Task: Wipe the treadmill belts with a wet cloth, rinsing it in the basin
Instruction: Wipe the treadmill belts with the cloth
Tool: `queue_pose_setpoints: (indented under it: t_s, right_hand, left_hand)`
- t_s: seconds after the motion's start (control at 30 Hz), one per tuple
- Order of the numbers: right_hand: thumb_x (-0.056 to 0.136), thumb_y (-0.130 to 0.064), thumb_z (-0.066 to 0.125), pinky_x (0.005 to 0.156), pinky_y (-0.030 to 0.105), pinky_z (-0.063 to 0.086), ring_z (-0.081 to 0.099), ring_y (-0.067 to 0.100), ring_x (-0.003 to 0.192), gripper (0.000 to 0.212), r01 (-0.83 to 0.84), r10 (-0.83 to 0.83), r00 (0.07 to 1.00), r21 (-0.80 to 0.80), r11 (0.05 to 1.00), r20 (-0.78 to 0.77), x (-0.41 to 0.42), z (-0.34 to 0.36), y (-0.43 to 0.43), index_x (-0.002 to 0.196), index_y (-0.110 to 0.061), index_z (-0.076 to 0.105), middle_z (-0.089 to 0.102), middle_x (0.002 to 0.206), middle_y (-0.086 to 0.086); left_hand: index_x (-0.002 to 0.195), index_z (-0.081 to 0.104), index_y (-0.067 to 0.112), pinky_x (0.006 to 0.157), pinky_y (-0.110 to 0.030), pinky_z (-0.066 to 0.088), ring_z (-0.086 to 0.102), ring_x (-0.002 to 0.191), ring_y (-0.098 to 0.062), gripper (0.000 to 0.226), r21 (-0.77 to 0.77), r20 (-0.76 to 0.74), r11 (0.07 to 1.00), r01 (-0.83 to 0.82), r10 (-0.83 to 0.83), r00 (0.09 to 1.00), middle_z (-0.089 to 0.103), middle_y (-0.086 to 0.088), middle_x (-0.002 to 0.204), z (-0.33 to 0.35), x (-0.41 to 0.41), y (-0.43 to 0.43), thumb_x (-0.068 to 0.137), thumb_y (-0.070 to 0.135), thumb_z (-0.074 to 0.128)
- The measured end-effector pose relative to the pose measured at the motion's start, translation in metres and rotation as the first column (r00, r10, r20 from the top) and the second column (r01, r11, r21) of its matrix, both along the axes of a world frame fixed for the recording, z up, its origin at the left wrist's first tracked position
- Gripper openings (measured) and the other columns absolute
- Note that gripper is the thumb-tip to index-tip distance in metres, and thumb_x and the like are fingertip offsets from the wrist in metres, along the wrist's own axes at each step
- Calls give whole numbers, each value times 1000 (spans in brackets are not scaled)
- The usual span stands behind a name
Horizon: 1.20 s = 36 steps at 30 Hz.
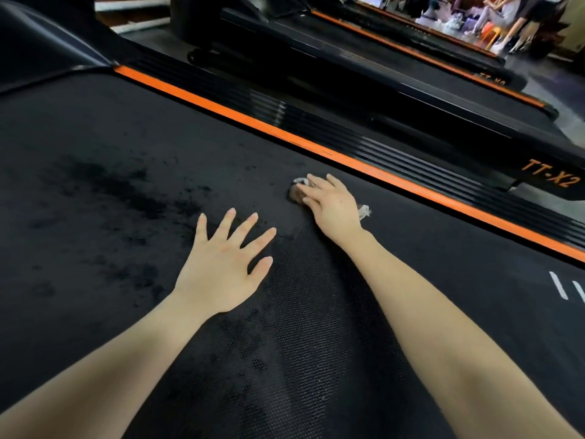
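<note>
The black treadmill belt [110,217] fills most of the view, with darker wet patches on its left half. My left hand [226,264] lies flat on the belt with its fingers spread, holding nothing. My right hand [330,205] presses a small bunched cloth [296,194] onto the belt further ahead. The cloth is mostly hidden under that hand; a brownish lump shows past the fingertips and a white frayed bit sticks out by the wrist. No basin is in view.
An orange strip [285,131] and a black ribbed side rail [395,153] marked TT-X2 border the belt on the right. A second treadmill [395,74] stands beyond it. People sit and stand at the far top right [506,14].
</note>
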State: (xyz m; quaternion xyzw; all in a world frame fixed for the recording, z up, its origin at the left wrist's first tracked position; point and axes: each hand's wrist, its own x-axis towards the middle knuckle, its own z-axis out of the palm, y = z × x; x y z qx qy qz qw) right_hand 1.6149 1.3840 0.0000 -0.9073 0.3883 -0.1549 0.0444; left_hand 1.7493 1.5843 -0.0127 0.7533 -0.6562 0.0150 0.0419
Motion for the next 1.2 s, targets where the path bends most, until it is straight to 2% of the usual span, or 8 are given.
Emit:
queue_pose_setpoints:
  t_s: [0.1,0.2,0.33,0.47,0.67,0.93,1.07,1.2]
  right_hand:
    - [95,-21,53,103,52,38,40,36,132,29,45,-45,998,11,999,32,5,1,20,123,-21,64,55,136,4]
    - [85,-18,58,84,55,53,58,44,112,26,-161,179,980,-178,971,90,-26,-3,78,106,-11,72,67,117,10]
    - [89,-28,46,96,54,41,52,40,122,35,-381,393,916,-127,916,87,-58,-3,112,111,-15,70,63,126,5]
    - [90,-23,53,104,60,35,47,35,128,29,-255,254,962,-2,967,98,-20,1,48,114,-20,70,59,131,1]
    - [99,-24,46,113,40,25,33,21,138,31,-49,49,999,8,999,-5,61,7,-30,127,-27,60,47,143,-7]
    - [99,-29,47,111,28,22,24,17,142,32,-142,144,990,122,982,-10,15,20,51,129,-29,57,44,144,-13]
    - [97,-26,50,105,33,35,29,21,141,31,-149,149,989,92,985,11,-3,17,98,127,-25,60,49,141,-8]
    - [92,-18,58,90,45,51,49,36,126,24,-172,169,982,32,985,82,-17,12,143,113,-17,70,63,125,2]
  left_hand:
    - [147,25,39,112,-63,9,15,145,-32,66,-20,-11,1000,-3,3,1000,24,0,156,2,-1,1,88,60,3]
    - [150,11,34,114,-59,4,9,146,-28,72,-52,-20,998,-28,27,999,18,1,158,1,-1,1,85,60,0]
    - [150,22,21,112,-64,10,21,142,-39,71,-80,-37,977,-198,195,980,29,-16,153,4,-1,4,88,52,4]
    - [150,20,24,112,-64,5,10,144,-39,79,-52,-2,972,-227,228,974,16,-15,157,-1,-4,1,82,49,-8]
    - [149,27,23,111,-64,9,16,143,-40,77,-60,18,972,-226,228,974,23,-16,155,0,-2,2,83,50,-4]
    - [152,14,22,114,-60,3,5,145,-34,66,25,-21,973,-228,229,973,13,-11,158,10,-2,3,92,48,4]
    - [150,20,16,117,-52,4,13,145,-26,54,-52,-246,964,-261,240,939,29,-4,154,16,3,4,100,32,32]
    - [145,35,14,119,-39,8,42,131,-21,46,-215,-634,893,-396,182,752,55,-7,133,25,6,12,99,14,39]
